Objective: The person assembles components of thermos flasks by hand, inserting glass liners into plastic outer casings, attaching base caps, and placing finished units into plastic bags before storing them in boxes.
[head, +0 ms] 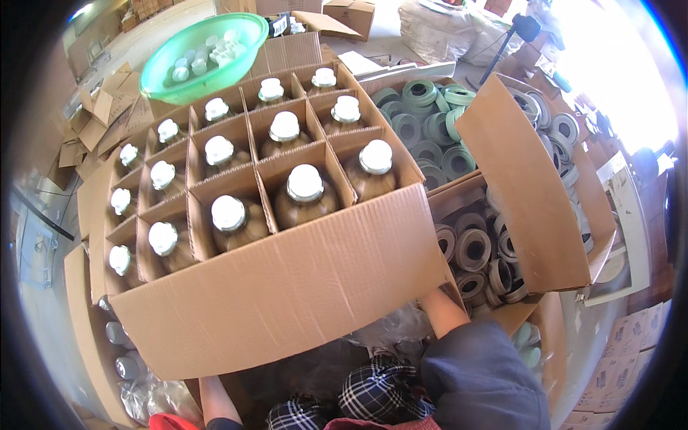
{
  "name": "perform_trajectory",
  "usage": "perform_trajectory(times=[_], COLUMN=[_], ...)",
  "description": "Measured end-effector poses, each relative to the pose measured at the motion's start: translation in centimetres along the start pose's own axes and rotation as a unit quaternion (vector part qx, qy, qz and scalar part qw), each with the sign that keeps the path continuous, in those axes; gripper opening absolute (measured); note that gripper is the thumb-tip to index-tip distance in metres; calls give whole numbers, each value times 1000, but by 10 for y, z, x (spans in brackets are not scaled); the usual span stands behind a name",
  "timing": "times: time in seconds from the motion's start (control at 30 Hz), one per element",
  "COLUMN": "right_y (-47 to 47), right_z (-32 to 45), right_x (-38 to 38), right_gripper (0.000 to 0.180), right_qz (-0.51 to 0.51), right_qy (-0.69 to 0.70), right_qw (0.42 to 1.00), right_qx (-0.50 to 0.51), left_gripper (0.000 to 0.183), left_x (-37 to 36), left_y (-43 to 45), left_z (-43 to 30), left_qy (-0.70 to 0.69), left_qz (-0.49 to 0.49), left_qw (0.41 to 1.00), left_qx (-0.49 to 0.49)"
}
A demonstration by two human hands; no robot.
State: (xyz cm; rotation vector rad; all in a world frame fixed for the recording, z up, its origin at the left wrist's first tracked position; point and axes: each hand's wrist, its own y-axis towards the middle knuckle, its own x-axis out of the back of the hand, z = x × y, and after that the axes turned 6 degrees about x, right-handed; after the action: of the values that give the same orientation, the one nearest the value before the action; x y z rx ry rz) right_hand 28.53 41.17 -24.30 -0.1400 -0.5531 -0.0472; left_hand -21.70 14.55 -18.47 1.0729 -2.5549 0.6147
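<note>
A large open cardboard carton (pixel 279 279) fills the middle, its near flap folded out towards me. Cardboard dividers (pixel 250 134) split it into cells, each with a bottle (pixel 306 207) topped by a white cap (pixel 305 183). The bottles stand upright and their bodies look brownish inside the cells. My left hand (pixel 212 395) reaches under the near flap at the carton's lower left, showing only wrist and forearm. At the right corner my right hand (pixel 438 303) grips the carton from below. The fingers of both hands are hidden behind the cardboard.
Behind the carton stands a green plastic basin (pixel 156 80) holding small translucent cups or caps (pixel 223 51). To the right are boxes of green rings (pixel 419 94) and greyish rings (pixel 473 250), beside a raised cardboard flap (pixel 529 199). Flattened cardboard (pixel 97 118) lies left; stacked printed cartons (pixel 618 360) stand lower right.
</note>
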Motion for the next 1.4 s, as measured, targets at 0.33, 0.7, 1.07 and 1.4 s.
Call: perform_trajectory(times=[0.33,0.7,1.07,1.4], right_y=[-135,-319,-179,-174], right_z=[1,-114,-34,-27], right_x=[46,56,46,15], right_gripper=[26,35,34,34], right_qz=[11,317,233,285], right_qy=[10,-178,-212,-226], right_qw=[999,927,948,931], right_qx=[52,-98,-42,-9], left_gripper=[30,30,59,45], left_x=[25,54,89,78], left_y=[-94,-202,-153,-141], left_z=[-23,11,100,115], left_qy=[71,177,598,339], left_qz=[86,-34,-143,-216], left_qw=[993,965,776,912], left_qx=[41,-189,-142,-79])
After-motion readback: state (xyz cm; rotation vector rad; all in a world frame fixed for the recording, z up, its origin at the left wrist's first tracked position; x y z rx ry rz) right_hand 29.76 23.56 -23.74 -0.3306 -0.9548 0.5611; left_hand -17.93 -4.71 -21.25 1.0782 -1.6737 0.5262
